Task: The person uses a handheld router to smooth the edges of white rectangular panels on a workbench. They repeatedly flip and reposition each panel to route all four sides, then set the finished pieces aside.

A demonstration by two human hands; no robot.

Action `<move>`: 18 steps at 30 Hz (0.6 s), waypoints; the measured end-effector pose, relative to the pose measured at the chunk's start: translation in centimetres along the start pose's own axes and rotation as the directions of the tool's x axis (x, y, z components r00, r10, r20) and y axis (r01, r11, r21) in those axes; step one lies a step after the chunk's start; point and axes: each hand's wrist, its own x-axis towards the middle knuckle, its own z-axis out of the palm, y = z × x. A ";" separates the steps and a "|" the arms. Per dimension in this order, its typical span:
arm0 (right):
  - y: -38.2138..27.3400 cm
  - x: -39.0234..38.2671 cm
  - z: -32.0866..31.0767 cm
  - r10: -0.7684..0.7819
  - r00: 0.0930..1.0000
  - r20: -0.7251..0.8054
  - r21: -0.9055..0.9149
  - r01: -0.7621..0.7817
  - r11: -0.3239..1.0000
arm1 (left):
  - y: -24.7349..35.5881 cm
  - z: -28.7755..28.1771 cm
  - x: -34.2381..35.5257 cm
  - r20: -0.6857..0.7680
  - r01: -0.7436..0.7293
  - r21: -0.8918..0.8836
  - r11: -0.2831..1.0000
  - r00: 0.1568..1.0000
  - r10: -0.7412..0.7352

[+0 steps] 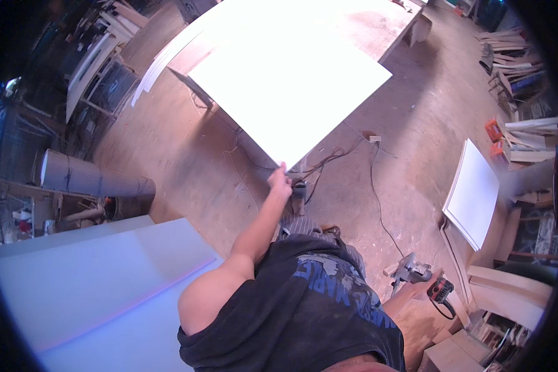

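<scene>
A large white board [289, 93], glaring in the light, lies on the worktable with its near corner jutting toward me. My left hand [280, 181] reaches forward with the arm stretched out, fingers closed at that corner. To the right, my right forearm [398, 302] goes down beside my body to a corded power tool with a silver metal base [410, 271]. A red and black power tool part [441, 289] shows right beside it. Fingers of the right hand do not show clearly, so its grip cannot be made out.
Pale blue-white sheets [105, 291] are stacked at lower left, below a large grey cylinder [74, 172]. White panels [471, 195] lean at right. Cables [335, 158] cross the floor to a white socket block [374, 139]. Scrap wood [521, 71] is piled at far right.
</scene>
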 end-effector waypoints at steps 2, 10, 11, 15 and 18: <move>0.5 0.2 0.1 0.014 1.000 0.000 -0.025 -0.014 1.000 | 2.9 -2.5 0.5 -0.111 -0.105 -0.161 0.981 0.990 0.088; 2.7 -0.5 2.7 0.093 0.992 0.081 -0.067 -0.087 0.994 | 1.4 1.1 0.2 -0.120 -0.117 -0.501 0.858 0.991 0.066; 2.8 -0.5 3.2 0.094 0.991 0.095 -0.066 -0.088 0.994 | 1.2 2.4 0.2 -0.148 -0.143 -0.476 0.868 0.986 0.082; 3.4 -0.2 4.7 0.122 0.985 0.123 -0.049 -0.116 0.992 | 2.2 7.2 0.3 -0.222 -0.204 -0.465 0.861 0.969 0.110; 2.7 1.2 5.1 0.079 0.994 0.081 -0.015 -0.078 0.997 | 0.5 11.8 -2.8 -0.251 -0.178 -0.522 0.834 0.967 0.050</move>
